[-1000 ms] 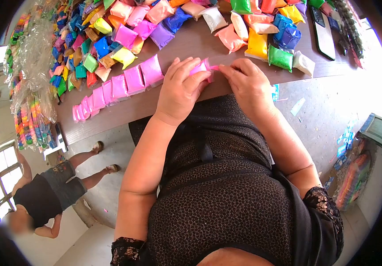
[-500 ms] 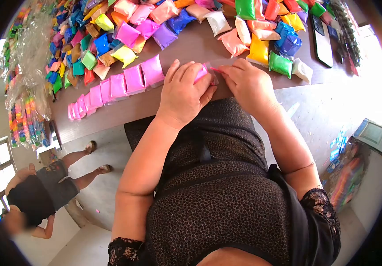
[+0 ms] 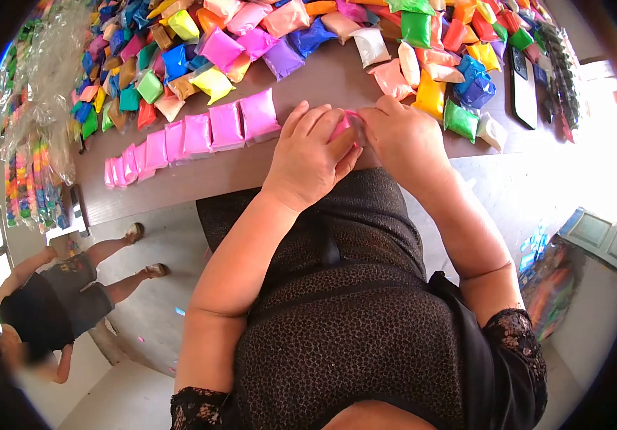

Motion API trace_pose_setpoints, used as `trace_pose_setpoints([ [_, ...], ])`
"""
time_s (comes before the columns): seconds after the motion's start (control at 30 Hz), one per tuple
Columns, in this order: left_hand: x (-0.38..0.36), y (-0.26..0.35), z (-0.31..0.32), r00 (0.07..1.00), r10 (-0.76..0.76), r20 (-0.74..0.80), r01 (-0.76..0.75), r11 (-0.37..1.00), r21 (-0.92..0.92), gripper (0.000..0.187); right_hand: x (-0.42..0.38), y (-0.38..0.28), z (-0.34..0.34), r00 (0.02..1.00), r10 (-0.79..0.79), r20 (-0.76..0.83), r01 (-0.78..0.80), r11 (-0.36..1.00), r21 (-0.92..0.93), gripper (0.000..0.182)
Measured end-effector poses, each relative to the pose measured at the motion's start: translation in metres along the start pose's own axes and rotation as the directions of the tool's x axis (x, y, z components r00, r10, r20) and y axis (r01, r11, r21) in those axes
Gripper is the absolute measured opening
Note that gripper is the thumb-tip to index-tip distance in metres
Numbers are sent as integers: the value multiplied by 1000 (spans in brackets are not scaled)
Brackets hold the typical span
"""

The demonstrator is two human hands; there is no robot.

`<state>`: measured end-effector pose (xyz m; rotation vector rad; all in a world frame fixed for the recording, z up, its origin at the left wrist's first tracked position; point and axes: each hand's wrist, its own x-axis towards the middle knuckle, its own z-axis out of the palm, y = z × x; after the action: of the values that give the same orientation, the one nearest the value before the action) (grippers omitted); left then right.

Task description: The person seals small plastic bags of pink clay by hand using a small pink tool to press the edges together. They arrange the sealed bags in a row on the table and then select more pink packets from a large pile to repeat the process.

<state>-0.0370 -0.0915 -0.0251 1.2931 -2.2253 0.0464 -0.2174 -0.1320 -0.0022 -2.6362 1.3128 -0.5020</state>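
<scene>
My left hand (image 3: 314,152) is closed around a small pink packet (image 3: 340,127) at the table's near edge, its fingers covering most of it. From the other side my right hand (image 3: 403,137) pinches at the packet's end, where a bit of clear wrapper and a pink edge show. My fingers hide exactly what the right fingertips grip. To the left of my hands, a row of pink packets (image 3: 225,126) lies side by side, smaller toward the left end.
Many coloured packets (image 3: 215,84) are heaped along the far side. A green packet (image 3: 460,120), a white packet (image 3: 492,132) and a phone (image 3: 523,89) lie on the right. Clear plastic bags (image 3: 43,107) are at the left. Another person (image 3: 58,304) is at lower left.
My right hand has come closer to the left, and the pink strip that stretched between them is now mostly hidden. The table appears slightly lower in view.
</scene>
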Motion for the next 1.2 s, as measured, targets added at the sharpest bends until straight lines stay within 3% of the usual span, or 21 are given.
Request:
trace_pose_setpoints([
  [0.07, -1, 0, 1, 1000, -9, 0, 9, 1000, -3, 22, 1, -3, 0, 1000, 7, 5, -6, 997, -77, 15],
  [0.3, -4, -2, 4, 1000, -11, -9, 11, 1000, 9, 21, -6, -2, -17, 995, 31, -98, -35, 999, -34, 15],
  [0.37, -4, -2, 3, 1000, -12, -18, 12, 1000, -6, 20, -9, 3, -9, 980, 164, -117, -143, 975, 169, 16],
  [1.2, -3, -3, 3, 1000, -11, -21, 11, 1000, -23, 16, -10, 4, -2, 983, 150, -110, -126, 971, 202, 14],
])
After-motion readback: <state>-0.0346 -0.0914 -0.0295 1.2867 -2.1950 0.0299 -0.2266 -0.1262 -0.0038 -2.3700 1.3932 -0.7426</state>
